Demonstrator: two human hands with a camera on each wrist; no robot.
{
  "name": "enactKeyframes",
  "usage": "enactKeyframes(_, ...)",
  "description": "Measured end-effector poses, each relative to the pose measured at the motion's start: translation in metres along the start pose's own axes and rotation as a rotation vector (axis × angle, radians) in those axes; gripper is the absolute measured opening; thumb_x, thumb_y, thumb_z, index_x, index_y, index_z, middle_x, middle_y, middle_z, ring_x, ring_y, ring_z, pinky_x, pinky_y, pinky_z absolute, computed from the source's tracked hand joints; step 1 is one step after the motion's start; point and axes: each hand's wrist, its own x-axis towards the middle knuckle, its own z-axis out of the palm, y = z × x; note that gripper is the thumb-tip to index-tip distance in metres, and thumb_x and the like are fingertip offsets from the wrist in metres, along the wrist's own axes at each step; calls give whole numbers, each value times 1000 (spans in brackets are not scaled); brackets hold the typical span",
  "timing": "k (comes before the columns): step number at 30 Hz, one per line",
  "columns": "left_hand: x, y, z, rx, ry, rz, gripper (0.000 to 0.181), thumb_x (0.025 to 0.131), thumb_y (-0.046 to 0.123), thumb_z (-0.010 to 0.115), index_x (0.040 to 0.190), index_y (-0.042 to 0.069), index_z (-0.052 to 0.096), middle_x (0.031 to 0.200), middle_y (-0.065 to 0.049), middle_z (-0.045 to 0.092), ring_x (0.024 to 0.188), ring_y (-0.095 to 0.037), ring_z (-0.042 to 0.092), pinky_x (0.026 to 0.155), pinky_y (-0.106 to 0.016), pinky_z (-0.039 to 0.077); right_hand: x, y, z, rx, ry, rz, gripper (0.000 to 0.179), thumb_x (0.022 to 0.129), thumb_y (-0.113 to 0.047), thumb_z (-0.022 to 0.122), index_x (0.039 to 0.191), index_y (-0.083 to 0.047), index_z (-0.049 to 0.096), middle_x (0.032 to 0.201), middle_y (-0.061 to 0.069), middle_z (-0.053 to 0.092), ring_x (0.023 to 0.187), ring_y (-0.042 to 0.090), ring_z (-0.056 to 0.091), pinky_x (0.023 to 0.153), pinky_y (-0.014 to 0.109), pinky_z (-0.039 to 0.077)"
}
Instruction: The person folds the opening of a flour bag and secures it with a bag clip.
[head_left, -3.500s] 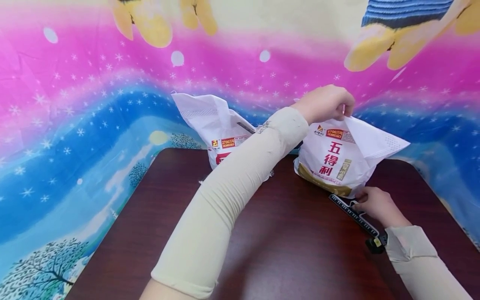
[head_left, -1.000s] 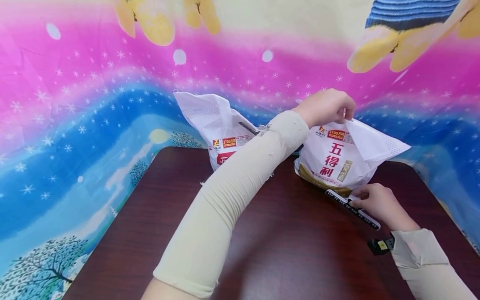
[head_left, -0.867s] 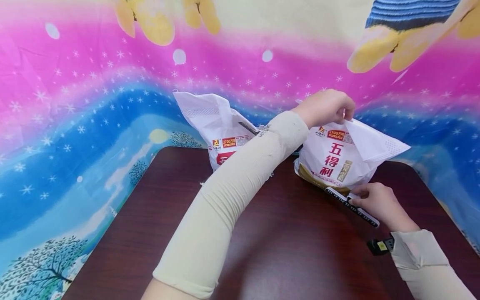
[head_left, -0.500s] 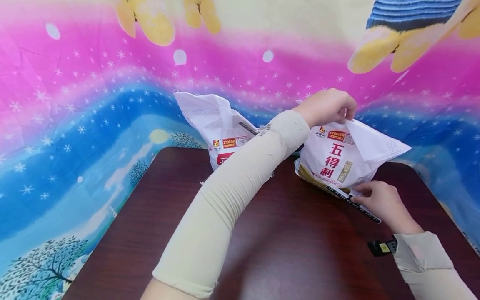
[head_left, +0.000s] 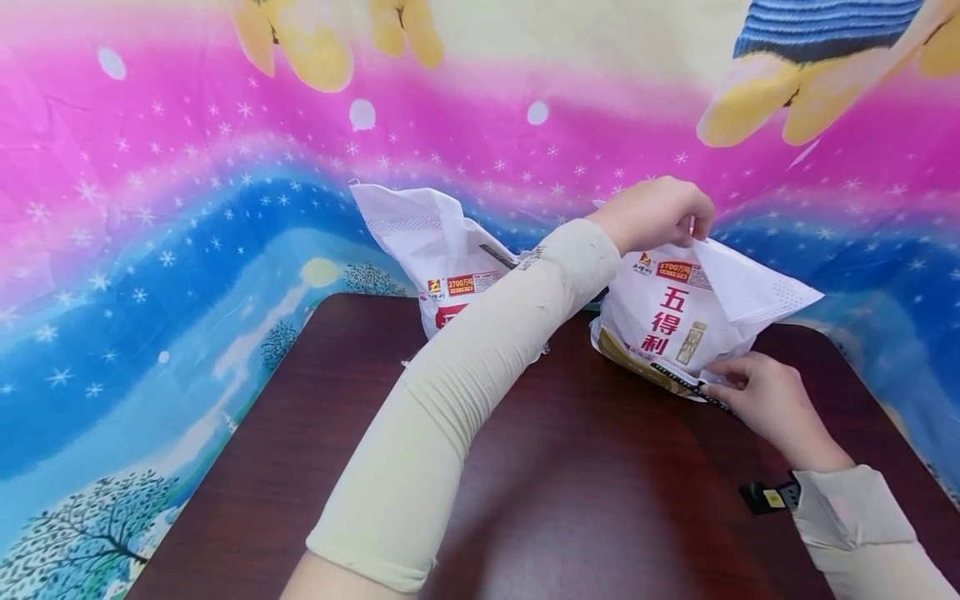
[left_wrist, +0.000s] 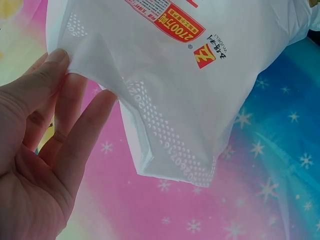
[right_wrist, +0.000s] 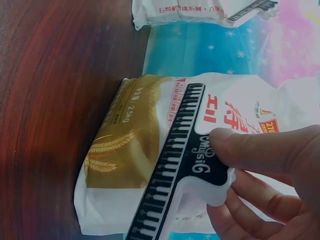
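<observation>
A white flour bag (head_left: 660, 317) with red lettering stands at the back right of the table, its top folded over to the right. My left hand (head_left: 663, 208) reaches across and pinches the bag's top edge; in the left wrist view, thumb and fingertips grip the white fabric (left_wrist: 165, 120). My right hand (head_left: 772, 404) holds a black-and-white piano-key clip (right_wrist: 175, 155) by its handle, thumb on the lettered part. The clip overlaps the front of the bag in the right wrist view, near the gold band with wheat ears.
Another white flour bag (head_left: 416, 225) stands at the back left, partly hidden behind my left sleeve (head_left: 442, 400). A similar piano-key clip (right_wrist: 250, 11) is on it. A patterned cloth (head_left: 187, 208) hangs behind the dark wooden table (head_left: 570, 492).
My right hand has risen slightly with the clip, which has tilted and come closer over the bag's lower front. My left hand keeps its pinch on the bag's top with little movement.
</observation>
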Motion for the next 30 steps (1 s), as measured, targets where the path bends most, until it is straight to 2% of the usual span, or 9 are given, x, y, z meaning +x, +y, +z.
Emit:
enactKeyframes(4,-1,0,1,1,-1,2,14,100,17,65,111,21,74,113,7,66,102,-8,54,88,-16,44,-1,-1,-1,-10,63,-61,25,74,1,86,97,4,78,86,18,71,69,23,61,54,22,46)
enactKeyframes(10,0,1,2,14,3,11,15,101,17,64,111,21,74,114,7,66,102,-8,53,88,-17,44,-3,-2,-2,-14,146,-134,29,72,4,87,99,4,78,91,17,69,76,28,61,60,8,41)
enactKeyframes(15,0,-1,3,17,3,12,13,100,18,65,110,21,73,114,7,66,102,-8,54,88,-17,44,-5,-6,-2,3,197,-163,32,71,5,88,102,3,79,92,12,67,80,25,57,64,2,38)
enactKeyframes(20,0,-2,4,18,3,18,14,100,18,65,111,21,73,115,6,66,103,-8,54,89,-16,45,-7,-11,-6,2,209,-156,35,71,6,88,104,2,78,93,10,65,84,23,55,66,-1,36)
enactKeyframes(30,-2,-1,2,18,10,30,14,101,18,65,111,20,74,115,6,67,103,-8,54,89,-16,44,-11,-18,-12,4,259,-197,38,71,8,87,106,-1,78,93,8,65,89,0,48,75,-5,33)
